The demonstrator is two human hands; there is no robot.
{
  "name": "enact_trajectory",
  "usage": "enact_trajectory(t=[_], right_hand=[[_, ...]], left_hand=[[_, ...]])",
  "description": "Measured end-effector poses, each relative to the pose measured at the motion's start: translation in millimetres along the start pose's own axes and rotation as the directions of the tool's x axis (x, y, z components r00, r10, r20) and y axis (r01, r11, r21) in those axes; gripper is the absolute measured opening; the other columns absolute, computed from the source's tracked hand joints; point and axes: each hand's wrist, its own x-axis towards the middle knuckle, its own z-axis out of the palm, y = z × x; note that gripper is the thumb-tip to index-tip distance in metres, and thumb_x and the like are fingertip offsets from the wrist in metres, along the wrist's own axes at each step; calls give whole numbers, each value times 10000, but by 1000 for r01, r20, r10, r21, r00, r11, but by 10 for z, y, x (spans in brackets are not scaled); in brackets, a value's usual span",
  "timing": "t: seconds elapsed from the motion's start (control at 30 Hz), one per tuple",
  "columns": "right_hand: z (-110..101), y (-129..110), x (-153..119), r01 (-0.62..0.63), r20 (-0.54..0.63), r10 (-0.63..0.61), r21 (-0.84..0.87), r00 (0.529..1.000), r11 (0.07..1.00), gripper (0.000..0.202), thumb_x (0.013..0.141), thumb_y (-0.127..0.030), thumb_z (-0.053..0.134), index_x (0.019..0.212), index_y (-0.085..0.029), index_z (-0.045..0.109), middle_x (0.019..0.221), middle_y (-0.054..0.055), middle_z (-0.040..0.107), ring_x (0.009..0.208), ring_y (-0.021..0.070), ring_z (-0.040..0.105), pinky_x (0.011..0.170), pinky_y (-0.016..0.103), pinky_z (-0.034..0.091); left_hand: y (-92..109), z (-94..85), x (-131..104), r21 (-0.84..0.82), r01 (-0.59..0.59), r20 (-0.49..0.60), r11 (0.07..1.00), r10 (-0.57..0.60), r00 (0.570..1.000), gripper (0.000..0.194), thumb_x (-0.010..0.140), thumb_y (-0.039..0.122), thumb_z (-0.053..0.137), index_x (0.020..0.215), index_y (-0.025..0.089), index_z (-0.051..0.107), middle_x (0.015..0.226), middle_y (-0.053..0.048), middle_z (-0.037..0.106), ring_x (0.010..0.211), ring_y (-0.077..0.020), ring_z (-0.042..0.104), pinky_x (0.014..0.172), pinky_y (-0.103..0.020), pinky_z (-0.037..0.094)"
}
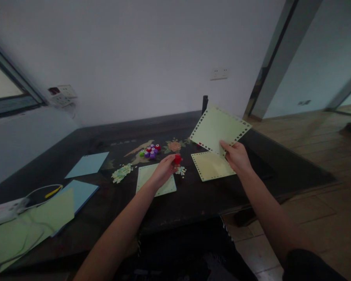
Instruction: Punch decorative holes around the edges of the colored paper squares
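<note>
No writing legible anywhere from here. The right hand (236,156) is up over the dark table (193,199), thumb and fingers pinched on the lower corner of a pale green sheet (218,128) with punched holes along its edges, holding it tilted in the air. Under it lies a yellowish card (209,166), flat on the table, also edge-punched. The left hand (163,169) is curled around a small red punch (178,159), fingers closed on it, just above another green card (152,177). Beyond it, a cluster of purple and red punches (151,151), paper scraps (122,173) beside them. Blue sheets (87,164) lie far left.
</note>
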Motion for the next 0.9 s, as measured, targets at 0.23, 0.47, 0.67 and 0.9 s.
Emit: enact_trajectory(t=[0.23, 0.47, 0.67, 0.9], right_hand=[[-502, 61, 91, 31, -152, -29, 11, 988, 999, 351, 526, -299, 796, 832, -171, 681, 893, 64, 723, 807, 234, 671, 775, 403, 537], [-594, 137, 53, 45, -180, -50, -30, 982, 999, 356, 548, -286, 787, 865, -163, 682, 916, 61, 720, 801, 204, 668, 810, 377, 517], [-546, 110, 15, 28, -159, -39, -72, 986, 997, 355, 525, -303, 791, 833, -164, 685, 887, 52, 724, 786, 205, 663, 792, 368, 516], [-484, 85, -37, -10, -88, 0, -110, 996, 994, 377, 530, -361, 785, 829, -160, 676, 869, 62, 725, 766, 220, 663, 747, 371, 522]], left_hand=[[80, 176, 133, 19, -52, 73, 998, 50, 996, 247, 710, 246, 690, 933, 153, 637, 892, -42, 629, 597, -47, 508, 540, -177, 384], [90, 337, 762, 503, -266, 83, 822, 261, 962, 249, 707, 261, 671, 917, 132, 642, 684, -16, 608, 568, -98, 525, 527, -216, 372], [-16, 376, 1416, 881, -236, 57, 410, 403, 913, 202, 722, 243, 666, 899, 145, 654, 861, -77, 680, 734, -161, 605, 677, -256, 430], [-108, 408, 1793, 982, -61, -6, 178, 359, 933, 256, 732, 219, 656, 977, 145, 662, 1017, -100, 682, 925, -188, 610, 794, -249, 435]])
